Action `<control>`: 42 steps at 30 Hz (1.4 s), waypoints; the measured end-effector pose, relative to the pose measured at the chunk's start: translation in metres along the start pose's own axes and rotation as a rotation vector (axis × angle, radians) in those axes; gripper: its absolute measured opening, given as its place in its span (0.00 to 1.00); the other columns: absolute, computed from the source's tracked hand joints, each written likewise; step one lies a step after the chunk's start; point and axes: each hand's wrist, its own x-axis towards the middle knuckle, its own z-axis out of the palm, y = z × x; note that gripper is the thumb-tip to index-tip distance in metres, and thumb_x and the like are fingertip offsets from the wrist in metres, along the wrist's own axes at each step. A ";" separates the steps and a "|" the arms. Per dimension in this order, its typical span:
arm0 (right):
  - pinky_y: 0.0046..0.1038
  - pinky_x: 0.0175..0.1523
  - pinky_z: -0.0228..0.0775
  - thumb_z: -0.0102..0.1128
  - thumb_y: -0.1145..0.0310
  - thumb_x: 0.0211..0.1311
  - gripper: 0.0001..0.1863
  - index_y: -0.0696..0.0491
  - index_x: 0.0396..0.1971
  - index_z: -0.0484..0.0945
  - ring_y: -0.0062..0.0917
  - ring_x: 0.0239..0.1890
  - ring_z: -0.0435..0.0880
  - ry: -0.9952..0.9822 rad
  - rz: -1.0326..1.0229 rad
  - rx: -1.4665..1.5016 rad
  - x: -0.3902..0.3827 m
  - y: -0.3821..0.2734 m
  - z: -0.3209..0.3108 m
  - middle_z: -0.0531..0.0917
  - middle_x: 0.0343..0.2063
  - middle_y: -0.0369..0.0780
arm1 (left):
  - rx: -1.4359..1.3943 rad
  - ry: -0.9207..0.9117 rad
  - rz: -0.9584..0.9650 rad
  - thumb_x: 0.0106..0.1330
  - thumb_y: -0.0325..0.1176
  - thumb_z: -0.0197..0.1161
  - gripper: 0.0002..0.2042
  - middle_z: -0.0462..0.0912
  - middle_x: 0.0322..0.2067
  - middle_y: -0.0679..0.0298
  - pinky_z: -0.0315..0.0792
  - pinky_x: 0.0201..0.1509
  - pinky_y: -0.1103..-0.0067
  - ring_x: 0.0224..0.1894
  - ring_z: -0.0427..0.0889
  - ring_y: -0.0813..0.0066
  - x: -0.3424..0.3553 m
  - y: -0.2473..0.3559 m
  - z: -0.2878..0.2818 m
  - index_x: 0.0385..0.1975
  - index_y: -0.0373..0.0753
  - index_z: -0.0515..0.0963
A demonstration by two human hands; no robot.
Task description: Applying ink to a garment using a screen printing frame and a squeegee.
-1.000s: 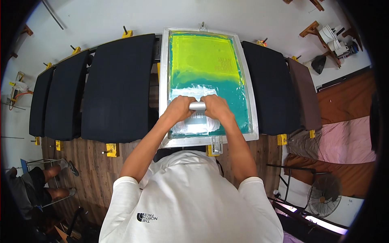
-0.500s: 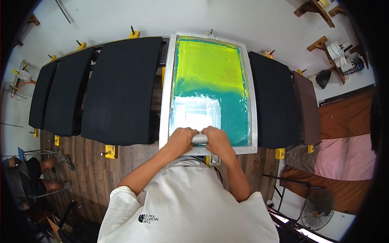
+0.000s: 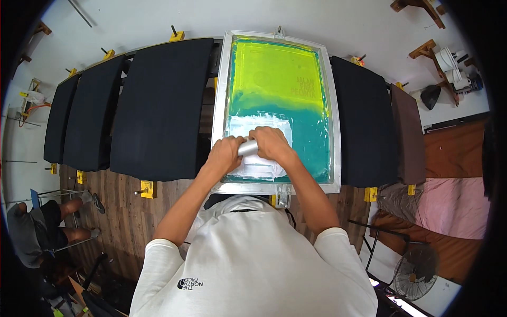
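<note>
A silk-screen printing frame (image 3: 334,121) with a silver rim lies in front of me. Its mesh is yellow-green at the far end and teal nearer to me. White ink (image 3: 259,121) covers a patch at the near left of the mesh. Over this patch, my left hand (image 3: 226,156) and my right hand (image 3: 271,143) both grip a squeegee (image 3: 247,148) with a silver handle. The handle slants, its right end farther from me. My hands hide its ends, and its blade is out of sight.
Black fabric-covered boards (image 3: 161,108) stand in a row to the left, another black board (image 3: 362,121) and a brown one (image 3: 407,134) to the right. Yellow clamps (image 3: 149,189) edge them. A fan (image 3: 415,272) stands at lower right; a seated person (image 3: 39,230) is at lower left.
Both hands have pushed the squeegee away from my body, from the screen's near edge up onto the white patch. Its handle has turned from nearly level to slanted. White streaks now show nearer me.
</note>
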 end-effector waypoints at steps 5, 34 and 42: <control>0.43 0.42 0.73 0.67 0.76 0.44 0.13 0.49 0.33 0.84 0.35 0.40 0.85 -0.084 -0.072 -0.074 -0.035 -0.013 0.015 0.84 0.31 0.39 | -0.012 -0.070 -0.108 0.47 0.24 0.69 0.22 0.81 0.33 0.48 0.79 0.40 0.63 0.32 0.83 0.49 -0.045 0.029 0.013 0.45 0.34 0.78; 0.44 0.45 0.76 0.61 0.79 0.43 0.13 0.56 0.34 0.81 0.48 0.39 0.84 0.045 0.365 0.213 -0.096 -0.010 0.014 0.83 0.33 0.52 | -0.059 -0.469 0.208 0.46 0.20 0.65 0.18 0.86 0.31 0.50 0.79 0.45 0.65 0.36 0.85 0.51 0.028 0.031 0.017 0.40 0.40 0.84; 0.43 0.46 0.75 0.60 0.80 0.43 0.15 0.56 0.36 0.80 0.47 0.41 0.82 0.008 0.261 0.117 -0.033 0.008 -0.004 0.83 0.36 0.50 | -0.126 -0.165 0.046 0.48 0.18 0.61 0.18 0.85 0.34 0.49 0.78 0.45 0.63 0.37 0.85 0.49 0.035 0.014 0.001 0.40 0.40 0.84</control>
